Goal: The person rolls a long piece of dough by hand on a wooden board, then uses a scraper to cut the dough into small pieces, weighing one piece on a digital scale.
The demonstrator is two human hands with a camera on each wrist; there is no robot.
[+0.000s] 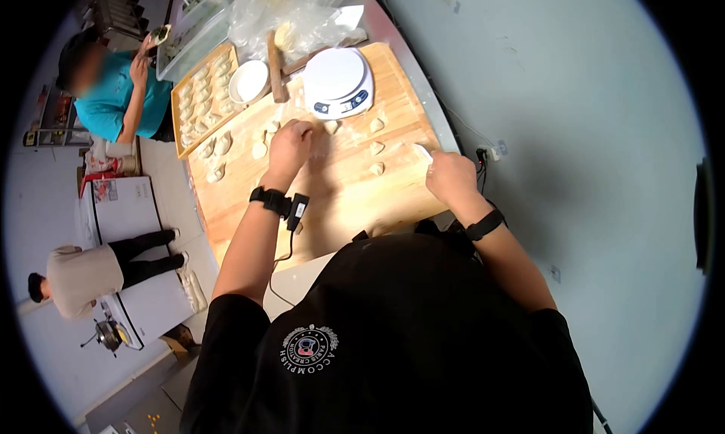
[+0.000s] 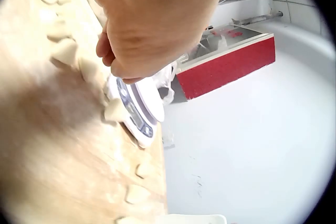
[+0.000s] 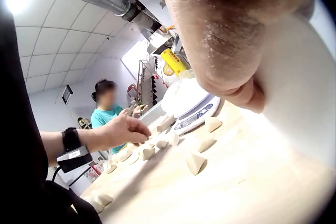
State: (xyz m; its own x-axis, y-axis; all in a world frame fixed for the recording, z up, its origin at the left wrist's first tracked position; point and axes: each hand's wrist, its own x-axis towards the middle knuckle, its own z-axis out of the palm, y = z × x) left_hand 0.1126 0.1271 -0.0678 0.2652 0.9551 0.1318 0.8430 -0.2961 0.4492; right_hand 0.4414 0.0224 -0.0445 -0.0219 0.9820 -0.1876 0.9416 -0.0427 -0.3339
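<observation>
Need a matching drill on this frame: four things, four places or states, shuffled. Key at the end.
Things
1. scale
2. bowl
3. scraper
4. left hand

Places or states
A. held in the right hand
B. far end of the board, right of the stick
C. just left of the stick
D. fingers curled on a dough piece

Pairs: 1-B, 2-C, 3-A, 4-D
</observation>
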